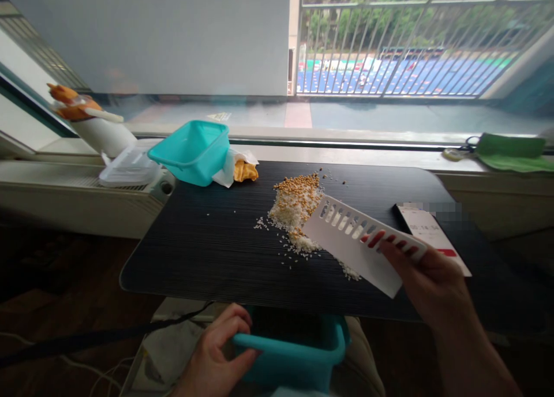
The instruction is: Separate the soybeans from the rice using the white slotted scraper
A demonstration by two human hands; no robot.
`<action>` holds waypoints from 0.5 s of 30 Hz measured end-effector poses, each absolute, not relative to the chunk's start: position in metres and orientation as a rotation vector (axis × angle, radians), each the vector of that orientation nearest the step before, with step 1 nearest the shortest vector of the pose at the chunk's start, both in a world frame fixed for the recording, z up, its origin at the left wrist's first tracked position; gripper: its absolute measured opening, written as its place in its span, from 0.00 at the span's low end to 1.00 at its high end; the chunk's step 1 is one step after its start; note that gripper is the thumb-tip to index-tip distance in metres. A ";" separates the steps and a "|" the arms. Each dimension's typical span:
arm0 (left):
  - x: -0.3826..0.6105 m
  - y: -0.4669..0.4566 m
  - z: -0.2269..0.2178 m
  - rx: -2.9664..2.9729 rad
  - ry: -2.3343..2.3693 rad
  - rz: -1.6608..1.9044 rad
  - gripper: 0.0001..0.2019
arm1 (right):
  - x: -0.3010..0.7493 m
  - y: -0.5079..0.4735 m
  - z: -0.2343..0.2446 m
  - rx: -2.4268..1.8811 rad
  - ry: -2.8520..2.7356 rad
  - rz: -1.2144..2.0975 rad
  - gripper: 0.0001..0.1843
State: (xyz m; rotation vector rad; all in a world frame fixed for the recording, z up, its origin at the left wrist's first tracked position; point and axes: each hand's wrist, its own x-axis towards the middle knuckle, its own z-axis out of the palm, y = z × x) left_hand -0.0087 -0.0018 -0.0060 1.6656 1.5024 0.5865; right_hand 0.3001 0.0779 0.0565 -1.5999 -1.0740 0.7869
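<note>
A pile of white rice (288, 208) topped with yellow soybeans or similar kernels (298, 183) lies on the black table (194, 229). My right hand (426, 273) grips a white slotted plastic sheet (346, 244), whose far left end touches the pile's right side. Some loose rice shows by its lower edge, and part of the pile is hidden behind it. Below the table's front edge, my left hand (223, 345) holds the left rim of a teal plastic bin (294, 351), thumb outside and fingers over the rim. The bin's inside is too dark to make out.
At the back left stand a second teal bin (194, 152), a crumpled orange-yellow wrapper (245, 170) and a clear plastic lid (130, 165). A phone (428, 232) lies at the right. Green cloth (511, 152) rests on the windowsill. A dark strap (130, 333) crosses lower left.
</note>
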 end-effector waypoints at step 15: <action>-0.008 -0.002 -0.006 1.643 1.502 0.567 0.07 | 0.299 0.076 0.043 -1.521 -1.116 0.914 0.11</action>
